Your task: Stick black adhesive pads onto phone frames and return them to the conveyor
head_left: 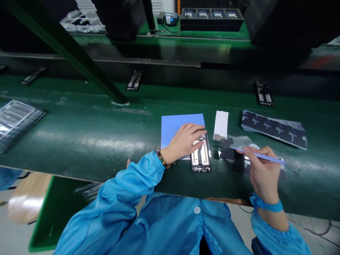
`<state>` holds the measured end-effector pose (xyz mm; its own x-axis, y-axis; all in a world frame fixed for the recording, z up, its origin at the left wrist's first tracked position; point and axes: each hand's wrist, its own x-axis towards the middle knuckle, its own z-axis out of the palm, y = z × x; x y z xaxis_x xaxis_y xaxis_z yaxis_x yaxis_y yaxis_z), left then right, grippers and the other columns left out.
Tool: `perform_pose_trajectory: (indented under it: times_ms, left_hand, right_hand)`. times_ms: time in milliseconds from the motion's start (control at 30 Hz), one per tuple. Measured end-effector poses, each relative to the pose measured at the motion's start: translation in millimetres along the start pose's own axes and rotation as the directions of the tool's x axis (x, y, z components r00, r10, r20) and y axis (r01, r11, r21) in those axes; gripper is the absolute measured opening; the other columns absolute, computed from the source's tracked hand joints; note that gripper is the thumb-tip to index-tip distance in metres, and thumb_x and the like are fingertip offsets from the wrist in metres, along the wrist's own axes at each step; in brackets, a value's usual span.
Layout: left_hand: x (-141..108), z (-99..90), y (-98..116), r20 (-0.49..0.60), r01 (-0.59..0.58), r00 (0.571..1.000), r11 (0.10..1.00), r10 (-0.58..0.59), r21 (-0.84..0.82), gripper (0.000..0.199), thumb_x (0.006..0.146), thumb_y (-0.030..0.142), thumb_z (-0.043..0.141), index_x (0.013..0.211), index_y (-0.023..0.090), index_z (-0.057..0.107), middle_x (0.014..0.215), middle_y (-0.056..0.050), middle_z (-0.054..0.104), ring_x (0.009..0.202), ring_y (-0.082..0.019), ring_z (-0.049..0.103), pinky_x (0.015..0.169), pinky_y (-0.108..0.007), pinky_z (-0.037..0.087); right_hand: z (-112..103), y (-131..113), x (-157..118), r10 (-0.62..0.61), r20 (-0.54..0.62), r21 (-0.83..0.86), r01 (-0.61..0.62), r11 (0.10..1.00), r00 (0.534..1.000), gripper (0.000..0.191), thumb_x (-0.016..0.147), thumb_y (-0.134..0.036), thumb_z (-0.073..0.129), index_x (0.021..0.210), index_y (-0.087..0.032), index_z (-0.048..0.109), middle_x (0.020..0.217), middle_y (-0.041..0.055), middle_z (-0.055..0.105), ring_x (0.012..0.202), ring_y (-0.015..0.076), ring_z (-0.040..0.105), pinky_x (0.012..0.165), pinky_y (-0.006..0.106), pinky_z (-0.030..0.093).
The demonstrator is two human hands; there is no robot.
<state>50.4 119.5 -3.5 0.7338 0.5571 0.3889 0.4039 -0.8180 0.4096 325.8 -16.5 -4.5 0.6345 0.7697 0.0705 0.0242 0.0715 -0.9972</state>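
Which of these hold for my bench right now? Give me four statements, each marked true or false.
1. The right hand holds a blue tool. True.
2. The white card lies between the blue sheet and the dark films. True.
3. The left hand is over the dark films. False: it reaches over the far end of the phone frame.
4. The beaded bracelet is on the right wrist. False: it is on the left.

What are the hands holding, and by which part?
The right hand holds a purple tool, pinched near its thin tip. The left hand covers one end of an open phone; any grip there is unclear.
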Motion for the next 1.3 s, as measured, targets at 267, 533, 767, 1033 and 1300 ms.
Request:
perform_pose_trajectory:
  times_ms: [267, 533, 767, 1033, 1300]
  left_hand:
    - [-13.2, -9.1, -31.4, 0.076, 0.195, 0.98, 0.965, -0.184, -0.174, 0.043, 0.106, 0.037, 0.076, 0.144, 0.017, 0.072, 0.135, -0.012, 0.081, 0.124, -0.03, 0.072, 0.109, -0.05, 0.056]
    - [-12.4, -4.4, -28.3, 0.066, 0.195, 0.98, 0.962, -0.186, -0.191, 0.042, 0.105, 0.033, 0.078, 0.143, 0.014, 0.074, 0.135, -0.013, 0.082, 0.123, -0.03, 0.072, 0.109, -0.049, 0.056]
    - [-11.6, -8.8, -23.8, 0.113, 0.239, 0.969, 0.953, -0.221, -0.184, 0.042, 0.107, 0.033, 0.076, 0.145, 0.017, 0.074, 0.14, -0.011, 0.081, 0.129, -0.03, 0.07, 0.114, -0.049, 0.054]
    - [-11.2, -10.9, -21.6, 0.115, 0.242, 0.968, 0.954, -0.224, -0.175, 0.042, 0.107, 0.032, 0.076, 0.145, 0.016, 0.074, 0.141, -0.011, 0.081, 0.129, -0.029, 0.07, 0.113, -0.049, 0.053]
    - [-10.1, -13.4, -19.3, 0.141, 0.267, 0.959, 0.952, -0.246, -0.152, 0.041, 0.108, 0.033, 0.074, 0.146, 0.018, 0.074, 0.144, -0.01, 0.08, 0.133, -0.029, 0.068, 0.113, -0.048, 0.051]
  right_hand:
    - [65.6, 4.6, 6.6, 0.056, 0.188, -0.006, -0.056, 0.998, 0.981, 0.049, 0.08, -0.044, 0.1, 0.078, -0.025, 0.054, 0.089, 0.0003, 0.08, 0.085, 0.022, 0.084, 0.094, 0.042, 0.07]
    - [78.0, 11.8, 4.1, 0.046, 0.226, -0.037, -0.038, 0.999, 0.973, 0.043, 0.086, -0.041, 0.096, 0.081, -0.026, 0.056, 0.093, 0.0014, 0.081, 0.092, 0.0225, 0.084, 0.098, 0.044, 0.068]
    - [82.2, 14.1, 2.3, 0.054, 0.217, -0.024, -0.05, 0.998, 0.975, 0.044, 0.087, -0.039, 0.097, 0.082, -0.025, 0.056, 0.092, 0.0006, 0.08, 0.09, 0.0208, 0.082, 0.097, 0.043, 0.067]
    - [83.3, 15.5, 2.5, 0.045, 0.23, -0.05, -0.035, 0.998, 0.972, 0.043, 0.088, -0.04, 0.096, 0.081, -0.026, 0.056, 0.092, 0.0009, 0.081, 0.092, 0.0212, 0.081, 0.1, 0.043, 0.064]
    - [81.9, 16.7, 2.8, 0.03, 0.221, -0.072, -0.014, 0.997, 0.975, 0.042, 0.088, -0.04, 0.096, 0.081, -0.025, 0.057, 0.091, 0.0017, 0.081, 0.092, 0.0212, 0.082, 0.1, 0.043, 0.064]
